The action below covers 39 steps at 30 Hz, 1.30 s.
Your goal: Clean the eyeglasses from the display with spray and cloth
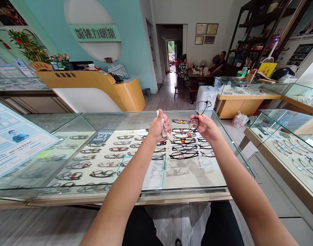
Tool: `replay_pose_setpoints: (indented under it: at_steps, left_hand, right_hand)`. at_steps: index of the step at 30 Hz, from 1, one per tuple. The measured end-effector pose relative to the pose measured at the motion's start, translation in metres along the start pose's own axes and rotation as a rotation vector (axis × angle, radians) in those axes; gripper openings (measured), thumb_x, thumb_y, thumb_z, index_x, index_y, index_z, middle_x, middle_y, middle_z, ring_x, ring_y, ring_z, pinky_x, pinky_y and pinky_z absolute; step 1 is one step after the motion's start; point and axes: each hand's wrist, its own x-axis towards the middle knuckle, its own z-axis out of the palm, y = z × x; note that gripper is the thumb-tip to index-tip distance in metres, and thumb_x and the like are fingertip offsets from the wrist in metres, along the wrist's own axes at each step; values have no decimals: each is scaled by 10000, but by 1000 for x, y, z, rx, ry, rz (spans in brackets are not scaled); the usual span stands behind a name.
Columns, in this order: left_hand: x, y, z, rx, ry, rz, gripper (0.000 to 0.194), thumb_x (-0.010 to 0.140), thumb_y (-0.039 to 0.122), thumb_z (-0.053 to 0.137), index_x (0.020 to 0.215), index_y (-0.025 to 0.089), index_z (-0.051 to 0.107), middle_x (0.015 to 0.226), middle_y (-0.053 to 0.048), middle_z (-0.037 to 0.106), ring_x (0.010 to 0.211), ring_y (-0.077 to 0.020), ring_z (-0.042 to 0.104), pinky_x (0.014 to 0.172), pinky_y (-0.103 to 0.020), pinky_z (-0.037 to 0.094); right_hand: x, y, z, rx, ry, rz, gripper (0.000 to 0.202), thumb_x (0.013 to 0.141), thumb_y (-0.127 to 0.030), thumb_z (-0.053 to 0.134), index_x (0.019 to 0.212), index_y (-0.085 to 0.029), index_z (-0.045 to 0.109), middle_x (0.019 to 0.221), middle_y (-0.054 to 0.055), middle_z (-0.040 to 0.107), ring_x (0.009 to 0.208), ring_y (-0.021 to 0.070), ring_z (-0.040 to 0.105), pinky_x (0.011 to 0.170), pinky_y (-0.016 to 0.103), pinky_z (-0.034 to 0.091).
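Observation:
Above the glass display case [207, 177], my right hand [207, 128] grips a pair of dark-rimmed eyeglasses [201, 108], turned so that one lens stands above the other. To its left, my left hand [158, 128] is closed around a crumpled whitish cloth or tissue [162, 129], its thumb pointing up. The hands are apart, and the cloth does not touch the glasses. Below them, a column of eyeglass frames [184, 155] with small coloured tags lies in the case. My left forearm hides part of the rows beside it.
More eyeglasses [103, 173] fill the case's left side, near a leaning leaflet [17, 140]. Another glass case [295, 147] stands at right. Beyond are a wrapped suitcase [206, 95], a curved counter [94, 83] and two people seated at a table [197, 76].

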Motion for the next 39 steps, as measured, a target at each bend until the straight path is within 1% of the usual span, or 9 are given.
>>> replay_pose_setpoints:
  at_steps: [2,5,7,10,14,18,23,33,39]
  left_hand:
    - [-3,-2,6,49,-37,23,850,772,1029,588,599,209,441,486,69,366,350,-72,396,415,-262,434]
    - [-6,-4,12,101,-37,42,914,791,1101,344,569,220,440,475,35,366,356,-96,418,415,-277,403]
    - [-6,-7,14,153,-2,90,905,810,1088,331,561,225,444,473,22,375,368,-107,426,415,-278,373]
    - [-7,-13,13,294,110,262,851,874,1019,383,564,232,481,488,1,426,407,-128,455,437,-293,370]
    - [-10,-19,4,735,277,592,765,1004,850,401,571,229,507,546,-27,508,514,-154,506,550,-331,397]
    - [-13,-20,-3,1115,302,773,637,1019,720,450,608,234,477,551,-10,489,550,-157,441,605,-354,336]
    - [-12,-19,-5,1220,290,813,546,988,663,444,637,246,477,559,-9,497,549,-163,435,601,-351,312]
    - [-21,-14,5,1089,229,750,473,949,573,520,612,245,480,548,-12,475,546,-173,417,606,-333,293]
    - [-22,-14,6,1040,200,728,486,950,595,522,613,244,506,565,-23,496,564,-182,426,628,-329,303]
  right_hand:
    - [-3,4,7,-26,-16,26,356,746,-454,997,858,-229,745,1066,33,828,838,137,642,738,263,523]
    - [-9,12,21,-47,-47,76,377,736,-474,995,834,-228,727,1028,43,827,812,147,625,721,278,492]
    - [-13,19,30,-63,-66,116,405,722,-499,1000,814,-221,721,1005,47,824,814,147,623,716,274,472]
    - [-17,28,40,-80,-91,187,419,711,-510,1010,797,-215,725,973,43,818,819,143,622,712,265,458]
    - [-21,39,46,-40,-109,266,436,694,-524,1021,768,-216,721,936,48,815,804,147,620,699,266,454]
    - [-23,43,49,-16,-130,298,441,691,-541,1023,791,-215,744,938,55,813,817,152,621,726,270,467]
    - [-26,42,50,-42,-178,248,394,772,-519,982,800,-217,731,946,55,807,810,150,605,732,282,448]
    - [-28,41,52,-46,-204,245,395,781,-537,968,798,-226,726,941,40,797,773,139,586,694,268,454]
    - [-25,38,49,-21,-172,219,389,773,-516,979,787,-228,716,935,41,808,752,137,607,654,261,479]
